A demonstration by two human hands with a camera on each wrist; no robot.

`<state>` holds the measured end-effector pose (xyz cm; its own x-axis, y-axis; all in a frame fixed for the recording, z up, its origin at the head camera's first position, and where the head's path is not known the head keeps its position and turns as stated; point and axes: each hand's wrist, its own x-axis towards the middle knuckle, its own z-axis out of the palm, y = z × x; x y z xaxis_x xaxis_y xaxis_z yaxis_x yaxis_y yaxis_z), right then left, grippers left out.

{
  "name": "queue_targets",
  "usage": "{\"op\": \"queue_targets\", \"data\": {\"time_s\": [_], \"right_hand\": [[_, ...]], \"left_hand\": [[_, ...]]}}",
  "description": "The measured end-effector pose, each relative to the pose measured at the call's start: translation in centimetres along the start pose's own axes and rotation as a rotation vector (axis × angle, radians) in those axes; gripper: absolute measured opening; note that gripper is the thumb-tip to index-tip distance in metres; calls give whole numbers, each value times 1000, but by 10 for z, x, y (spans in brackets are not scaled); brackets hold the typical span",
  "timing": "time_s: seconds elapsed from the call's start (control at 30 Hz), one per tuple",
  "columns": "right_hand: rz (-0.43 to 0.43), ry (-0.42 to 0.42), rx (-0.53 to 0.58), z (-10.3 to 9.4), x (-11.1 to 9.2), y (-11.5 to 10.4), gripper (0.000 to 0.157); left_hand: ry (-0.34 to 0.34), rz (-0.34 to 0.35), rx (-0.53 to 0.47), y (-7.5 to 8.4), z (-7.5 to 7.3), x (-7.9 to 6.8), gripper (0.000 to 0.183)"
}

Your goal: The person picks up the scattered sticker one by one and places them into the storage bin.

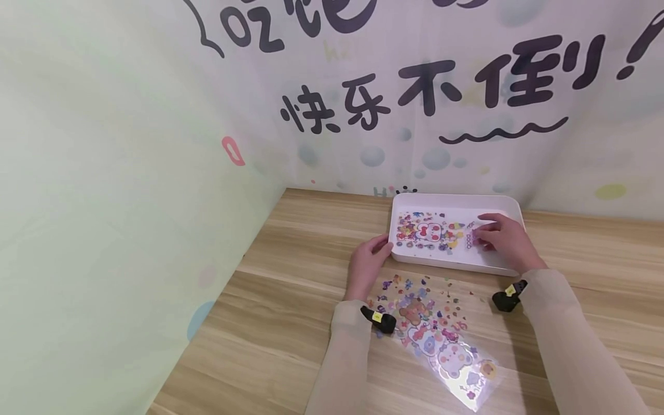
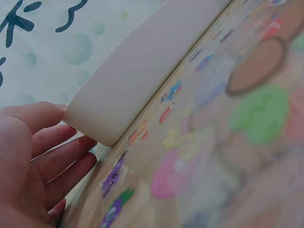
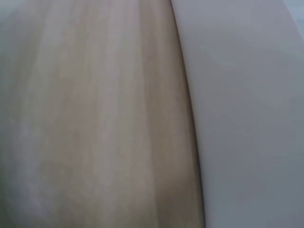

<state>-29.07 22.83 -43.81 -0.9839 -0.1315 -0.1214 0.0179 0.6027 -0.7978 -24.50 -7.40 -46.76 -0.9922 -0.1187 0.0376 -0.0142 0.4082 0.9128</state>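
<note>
A shallow white tray (image 1: 456, 264) stands at the back of the table, with a clear sticker sheet (image 1: 429, 232) of colourful cartoon figures inside. My left hand (image 1: 365, 266) touches the tray's front left corner. In the left wrist view the thumb of that left hand (image 2: 28, 156) meets the corner, and its loosely bent fingers lie along the end wall. My right hand (image 1: 504, 241) reaches over the tray's right side, fingertips at small purple stickers (image 1: 473, 236). I cannot tell whether they pinch them. The right wrist view shows the tray's wall (image 3: 247, 118) but no hand.
Another clear sticker sheet (image 1: 427, 340) lies on the wooden table (image 1: 290, 300) in front of the tray, between the forearms. Its lower end shines with glare. A printed cloth (image 1: 415, 155) hangs right behind the tray, and a pale cloth (image 1: 129, 230) hangs on the left.
</note>
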Motion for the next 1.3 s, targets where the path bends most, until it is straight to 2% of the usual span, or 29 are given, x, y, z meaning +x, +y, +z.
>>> {"op": "queue_targets", "data": {"time_s": [0.37,0.63,0.93,1.07,1.3], "right_hand": [[31,12,-72,-9,-5,-1,57],[23,17,-119,-12,-1,-8,57],[35,11,-118,-5,0,-3,54],[44,15,-113,-4,1,-2,52],[87,-23,-57,3,6,0,55]], "left_hand": [[-5,-4,-6,4,8,-1,31],[2,-1,-17,10,6,0,35],[-12,-22,-9,9,3,-3,36],[-19,-8,-5,9,2,-2,34],[-18,-22,5,3,-2,-2,34]]}}
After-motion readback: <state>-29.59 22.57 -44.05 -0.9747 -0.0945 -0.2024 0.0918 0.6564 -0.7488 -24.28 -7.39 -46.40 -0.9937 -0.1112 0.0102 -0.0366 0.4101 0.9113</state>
